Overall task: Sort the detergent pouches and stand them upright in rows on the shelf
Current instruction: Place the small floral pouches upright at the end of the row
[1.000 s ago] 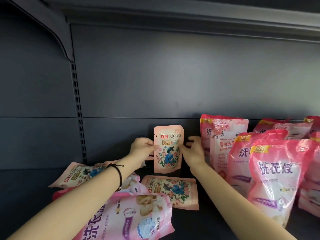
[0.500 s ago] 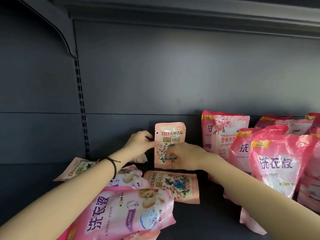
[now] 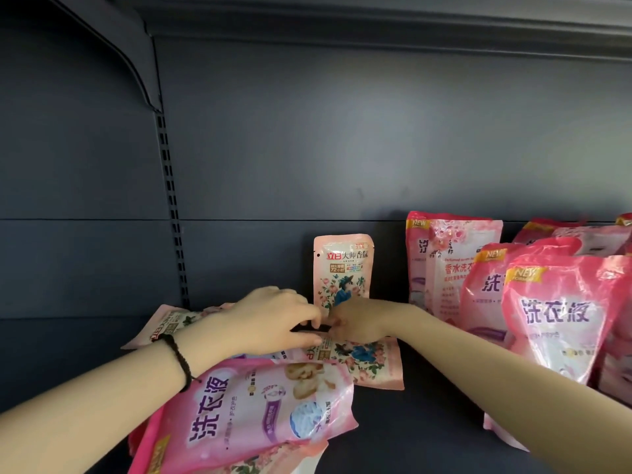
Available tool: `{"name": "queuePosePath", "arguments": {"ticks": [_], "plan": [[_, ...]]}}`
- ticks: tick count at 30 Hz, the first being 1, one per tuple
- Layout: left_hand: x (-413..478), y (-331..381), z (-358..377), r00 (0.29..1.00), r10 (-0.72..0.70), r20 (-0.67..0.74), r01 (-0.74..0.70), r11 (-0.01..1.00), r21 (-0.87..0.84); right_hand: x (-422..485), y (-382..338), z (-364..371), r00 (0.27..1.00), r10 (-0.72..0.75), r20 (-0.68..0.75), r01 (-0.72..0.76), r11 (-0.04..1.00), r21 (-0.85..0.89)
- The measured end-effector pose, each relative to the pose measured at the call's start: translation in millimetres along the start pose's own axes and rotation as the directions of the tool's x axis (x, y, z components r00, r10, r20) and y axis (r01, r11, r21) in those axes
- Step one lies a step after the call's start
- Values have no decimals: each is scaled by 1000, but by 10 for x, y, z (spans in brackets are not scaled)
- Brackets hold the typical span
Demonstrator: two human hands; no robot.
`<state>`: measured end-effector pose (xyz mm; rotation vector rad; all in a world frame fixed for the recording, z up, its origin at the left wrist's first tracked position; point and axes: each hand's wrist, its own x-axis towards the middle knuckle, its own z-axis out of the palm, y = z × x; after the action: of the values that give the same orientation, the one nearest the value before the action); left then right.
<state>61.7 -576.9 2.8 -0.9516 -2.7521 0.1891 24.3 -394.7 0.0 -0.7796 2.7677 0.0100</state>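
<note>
A small peach flowered pouch (image 3: 342, 265) stands upright against the shelf's back wall. Right below it my left hand (image 3: 270, 319) and my right hand (image 3: 359, 321) meet. My left fingertips curl over the far edge of a second small flowered pouch (image 3: 369, 366), which lies flat. My right hand's fingers are curled at the foot of the upright pouch and hide its lower corner; what they hold is not visible. A large pink pouch (image 3: 256, 415) lies flat under my left forearm. A third small pouch (image 3: 167, 325) lies at the left.
Several large pink pouches stand upright at the right, one at the back (image 3: 451, 265) and one in front (image 3: 561, 316). The dark shelf floor (image 3: 427, 415) shows between the two groups. A slotted upright (image 3: 172, 213) runs down the back wall.
Both hands have dropped from the upright small pouch's sides and front to its foot. They now meet over the flat pouch. The upright pouch stays against the wall.
</note>
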Motion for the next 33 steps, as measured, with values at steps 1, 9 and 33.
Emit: {"name": "queuePosePath", "arguments": {"ticks": [1,9,33], "plan": [[-3,-1,-8,1000,-18,-6,18,1000,-10,39,-9,35,999,41,-28,-39,996,80],[-14,-12,-21,977,-212,-21,206,965,-161,162,-43,200,976,205,-80,-196,974,110],[394,172,222,759,-644,95,316,237,-919,-98,320,349,595,616,-516,406,324,855]]}}
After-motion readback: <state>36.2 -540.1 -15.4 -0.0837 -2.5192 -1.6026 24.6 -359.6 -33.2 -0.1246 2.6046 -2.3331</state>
